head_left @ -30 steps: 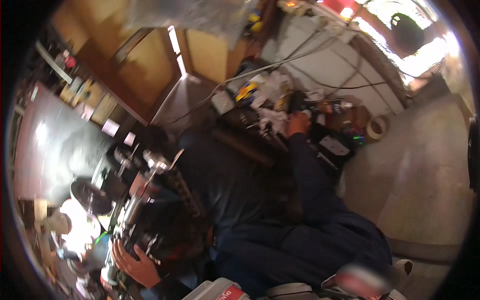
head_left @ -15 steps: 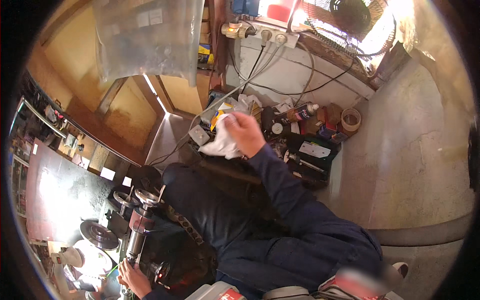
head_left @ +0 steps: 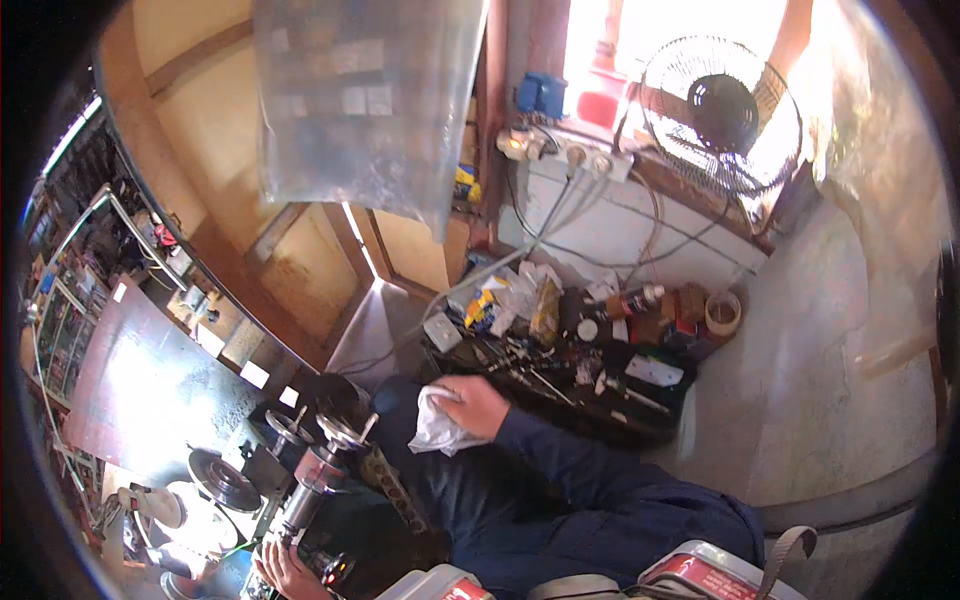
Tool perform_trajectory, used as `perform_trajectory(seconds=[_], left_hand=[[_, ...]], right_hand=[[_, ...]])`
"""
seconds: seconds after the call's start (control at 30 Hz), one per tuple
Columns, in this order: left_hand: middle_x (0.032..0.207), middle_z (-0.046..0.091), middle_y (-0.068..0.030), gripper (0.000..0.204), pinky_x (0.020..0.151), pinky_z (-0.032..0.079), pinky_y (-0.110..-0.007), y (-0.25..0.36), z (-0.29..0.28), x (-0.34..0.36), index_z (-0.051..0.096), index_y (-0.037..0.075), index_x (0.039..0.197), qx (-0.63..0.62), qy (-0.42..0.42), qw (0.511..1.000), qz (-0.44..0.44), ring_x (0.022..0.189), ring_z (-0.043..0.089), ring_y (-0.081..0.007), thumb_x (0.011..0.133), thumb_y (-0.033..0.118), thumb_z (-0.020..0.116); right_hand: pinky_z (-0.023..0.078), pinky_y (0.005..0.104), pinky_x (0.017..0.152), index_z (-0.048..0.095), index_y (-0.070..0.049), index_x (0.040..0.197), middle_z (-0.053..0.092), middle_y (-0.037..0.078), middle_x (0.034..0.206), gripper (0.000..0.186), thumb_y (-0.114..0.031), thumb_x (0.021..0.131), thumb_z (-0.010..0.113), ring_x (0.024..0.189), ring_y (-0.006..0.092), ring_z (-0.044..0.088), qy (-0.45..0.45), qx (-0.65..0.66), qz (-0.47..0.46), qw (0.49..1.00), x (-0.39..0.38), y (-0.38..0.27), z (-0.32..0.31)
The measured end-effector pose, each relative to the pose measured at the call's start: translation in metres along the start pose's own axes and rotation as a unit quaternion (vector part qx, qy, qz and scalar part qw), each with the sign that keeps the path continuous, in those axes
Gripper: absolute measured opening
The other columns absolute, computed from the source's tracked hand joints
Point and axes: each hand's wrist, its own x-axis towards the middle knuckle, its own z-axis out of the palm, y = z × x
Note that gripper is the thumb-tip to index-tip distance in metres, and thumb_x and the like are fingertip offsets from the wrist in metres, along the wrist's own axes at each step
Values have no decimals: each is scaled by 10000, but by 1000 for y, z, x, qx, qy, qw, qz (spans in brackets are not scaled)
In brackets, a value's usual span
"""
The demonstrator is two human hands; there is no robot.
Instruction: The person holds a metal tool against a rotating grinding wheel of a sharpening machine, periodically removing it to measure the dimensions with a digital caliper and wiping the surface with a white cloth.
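My right hand [head_left: 474, 407] is closed around a crumpled white cloth [head_left: 434, 424], held over my dark-trousered leg. At the lower left, a small lathe [head_left: 318, 470] with metal handwheels [head_left: 342, 431] stands beside my knee. My left hand [head_left: 287, 572] is at the near end of its bare metal cylinder [head_left: 299, 508], fingers bent against it. What those fingers grip is too small and partly hidden to name. A small red light glows just right of this hand.
A lamp [head_left: 155, 507] shines left of the lathe, near a dark round disc [head_left: 224, 480]. Tools and packets crowd a black tray [head_left: 640, 425] by the wall, with a tape roll [head_left: 723, 313] beside it. Cables hang from a socket strip [head_left: 590, 158] below a fan [head_left: 722, 112].
My right hand has come down and back from above the tool clutter to my leg, still holding the cloth. The view has shifted; my left hand stays at the lathe.
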Motion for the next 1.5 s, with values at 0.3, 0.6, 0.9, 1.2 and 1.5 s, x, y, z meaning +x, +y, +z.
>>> perform_trajectory(seconds=[0.3, 0.6, 0.9, 1.2, 1.5], left_hand=[[1184, 628, -190, 489, 1021, 410, -497, 5, -10, 34, 594, -43, 1194, -35, -65, 995, -72, 1138, 588, -321, 776, 145, 762], [1188, 616, -196, 516, 1021, 409, -497, 8, -2, 43, 580, -45, 1205, -37, -44, 995, -80, 1142, 578, -325, 771, 163, 766], [1192, 604, -202, 544, 1020, 407, -497, 20, 0, 54, 566, -48, 1216, -38, -34, 995, -82, 1146, 569, -329, 767, 181, 770], [1196, 592, -207, 573, 1020, 405, -497, 19, 2, 64, 552, -50, 1227, -46, -35, 995, -75, 1149, 560, -333, 762, 199, 775], [1200, 580, -213, 601, 1019, 404, -497, 5, 0, 54, 538, -52, 1238, -65, -41, 994, -78, 1153, 551, -337, 758, 217, 779]], right_hand=[[357, 475, 1052, 663, -161, 1200, 576, 42, 1370, 339, -171, 861, 656, 1270, 338, 453, -52, -287, -158, 943, -39, -4, 67], [375, 452, 1036, 663, -137, 1171, 592, 14, 1342, 354, -126, 818, 685, 1245, 287, 488, -27, -203, -153, 967, -28, 12, 72], [386, 445, 1004, 678, -132, 1127, 644, 32, 1220, 319, -124, 808, 680, 1172, 279, 529, -13, -228, -155, 961, -16, -3, 73], [404, 448, 974, 679, -111, 1085, 656, 32, 1179, 299, -116, 786, 693, 1126, 285, 550, 11, -239, -155, 958, -14, 2, 71], [474, 392, 844, 684, -90, 1037, 683, 83, 1067, 249, -98, 789, 704, 954, 274, 629, -6, -246, -160, 956, -27, -6, 59]])
